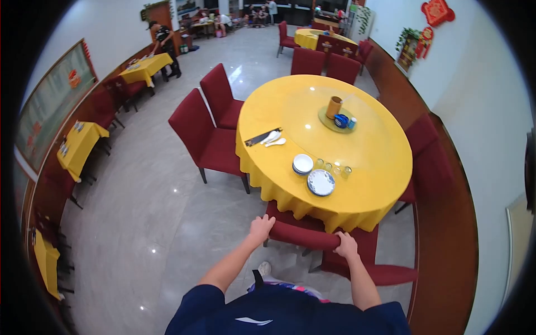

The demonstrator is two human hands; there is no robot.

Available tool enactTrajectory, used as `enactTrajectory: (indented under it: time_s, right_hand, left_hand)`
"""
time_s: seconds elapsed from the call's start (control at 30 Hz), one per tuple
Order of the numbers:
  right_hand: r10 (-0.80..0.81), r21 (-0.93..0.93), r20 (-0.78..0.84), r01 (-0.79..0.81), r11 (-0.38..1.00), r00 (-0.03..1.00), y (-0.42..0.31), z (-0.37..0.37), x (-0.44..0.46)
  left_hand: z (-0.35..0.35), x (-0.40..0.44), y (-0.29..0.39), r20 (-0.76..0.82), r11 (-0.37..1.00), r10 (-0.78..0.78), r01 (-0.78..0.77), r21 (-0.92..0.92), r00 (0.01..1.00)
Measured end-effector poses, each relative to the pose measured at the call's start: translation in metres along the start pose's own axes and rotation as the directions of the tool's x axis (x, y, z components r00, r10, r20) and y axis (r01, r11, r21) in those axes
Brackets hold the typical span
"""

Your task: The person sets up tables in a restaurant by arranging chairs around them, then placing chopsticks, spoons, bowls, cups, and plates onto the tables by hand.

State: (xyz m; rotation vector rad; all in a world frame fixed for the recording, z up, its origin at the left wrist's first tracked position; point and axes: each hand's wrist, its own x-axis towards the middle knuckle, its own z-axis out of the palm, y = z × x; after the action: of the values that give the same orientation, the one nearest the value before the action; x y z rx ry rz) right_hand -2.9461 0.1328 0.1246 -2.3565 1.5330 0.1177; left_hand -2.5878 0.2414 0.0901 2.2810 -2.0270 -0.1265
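A dark red chair [304,235] stands right in front of me, its seat partly under the yellow tablecloth. My left hand [261,228] grips the left end of its backrest, and my right hand [346,245] is closed round the right end. Beyond it is a round table [268,100] with a yellow cloth. Near its front edge sit a stack of plates [321,182], a stack of white bowls [302,163] and several small glasses [338,170]. White spoons [272,138] lie beside dark chopstick sleeves [260,138].
Another red chair [368,273] is close by on the right, near the brown wall panel [446,251]. More red chairs [201,134] stand left of the table. A person [163,44] bends over a smaller yellow table [146,68] at the far left.
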Motion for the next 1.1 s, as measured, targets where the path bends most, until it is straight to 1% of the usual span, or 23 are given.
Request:
enactTrajectory:
  time_s: [0.07, 0.1, 0.13, 0.2, 0.23, 0.3, 0.37, 0.47, 0.53, 0.6, 0.63, 0.7, 0.73, 0.8, 0.83, 0.87, 0.97, 1.0, 1.07, 1.1]
  right_hand:
    - [-0.054, -0.112, -0.001, 0.053, 0.992, 0.999, 0.000, -0.005, -0.004]
    - [-0.062, -0.178, 0.036, 0.068, 0.982, 0.997, -0.002, -0.009, -0.004]
    - [-0.079, -0.201, 0.044, 0.087, 0.976, 0.996, 0.004, -0.003, -0.003]
    - [-0.078, -0.210, 0.055, 0.088, 0.974, 0.995, 0.000, -0.006, -0.016]
    - [-0.096, -0.222, 0.051, 0.105, 0.969, 0.994, -0.001, -0.006, -0.024]
    - [-0.133, -0.228, 0.049, 0.141, 0.963, 0.990, 0.000, 0.006, -0.042]
    - [-0.146, -0.221, 0.039, 0.151, 0.964, 0.989, 0.000, 0.017, -0.071]
    - [-0.159, -0.181, 0.021, 0.160, 0.970, 0.987, 0.005, 0.042, -0.112]
    - [-0.135, -0.154, 0.036, 0.139, 0.978, 0.990, -0.004, 0.037, -0.143]
    - [-0.060, -0.090, 0.047, 0.064, 0.994, 0.997, -0.013, 0.035, -0.166]
    - [-0.057, -0.084, 0.049, 0.061, 0.995, 0.997, -0.012, 0.041, -0.171]
    - [0.061, 0.069, -0.061, -0.057, 0.996, 0.996, -0.017, 0.059, -0.175]
    - [0.077, 0.096, -0.069, -0.070, 0.993, 0.995, -0.022, 0.057, -0.172]
    - [0.173, 0.092, 0.016, -0.174, 0.980, 0.985, -0.027, 0.050, -0.174]
    - [0.191, 0.102, 0.007, -0.190, 0.976, 0.982, -0.029, 0.049, -0.175]
    - [0.204, 0.109, 0.007, -0.203, 0.973, 0.979, -0.030, 0.054, -0.179]
    - [0.274, 0.115, -0.145, -0.259, 0.959, 0.951, -0.037, 0.066, -0.182]
    - [0.301, 0.110, -0.167, -0.285, 0.952, 0.939, -0.041, 0.067, -0.182]
    - [0.351, 0.074, -0.213, -0.343, 0.936, 0.912, -0.047, 0.076, -0.181]
    - [0.384, 0.101, -0.245, -0.370, 0.923, 0.890, -0.052, 0.079, -0.181]
  left_hand:
    - [-0.004, 0.000, -0.006, 0.016, 0.994, 0.106, -0.106, -0.016, 0.994]
    - [0.004, 0.001, -0.009, -0.086, 0.990, 0.142, -0.141, 0.011, 0.986]
    - [-0.003, -0.001, -0.006, -0.073, 0.986, 0.163, -0.164, -0.014, 0.984]
    - [-0.006, -0.008, -0.004, -0.023, 0.985, 0.173, -0.173, 0.002, 0.985]
    - [-0.009, -0.013, -0.005, -0.028, 0.984, 0.178, -0.178, 0.018, 0.984]
    - [-0.009, -0.040, -0.003, 0.047, 0.982, 0.187, -0.187, 0.008, 0.981]
    - [-0.019, -0.070, 0.001, 0.069, 0.973, 0.229, -0.228, -0.026, 0.971]
    - [-0.025, -0.117, 0.008, 0.131, 0.971, 0.236, -0.228, -0.074, 0.963]
    - [-0.034, -0.147, 0.017, 0.143, 0.970, 0.234, -0.221, -0.097, 0.962]
    - [-0.033, -0.168, 0.022, 0.215, 0.987, 0.151, -0.138, -0.076, 0.965]
    - [-0.034, -0.174, 0.026, 0.220, 0.987, 0.154, -0.141, -0.073, 0.963]
    - [-0.037, -0.180, 0.022, 0.078, 0.967, 0.121, -0.100, -0.235, 0.990]
    - [-0.032, -0.179, 0.017, 0.085, 0.969, 0.140, -0.119, -0.214, 0.987]
    - [-0.020, -0.178, 0.017, 0.081, 0.974, 0.140, -0.123, -0.188, 0.987]
    - [-0.025, -0.175, 0.019, 0.140, 0.978, 0.135, -0.109, -0.180, 0.981]
    - [-0.026, -0.175, 0.017, 0.145, 0.977, 0.148, -0.121, -0.177, 0.978]
    - [-0.037, -0.168, 0.010, 0.219, 0.956, 0.251, -0.205, -0.212, 0.943]
    - [-0.037, -0.167, 0.005, 0.226, 0.955, 0.251, -0.203, -0.215, 0.941]
    - [-0.025, -0.167, -0.008, 0.209, 0.920, 0.334, -0.269, -0.285, 0.919]
    - [-0.021, -0.166, -0.016, 0.153, 0.890, 0.383, -0.319, -0.326, 0.911]
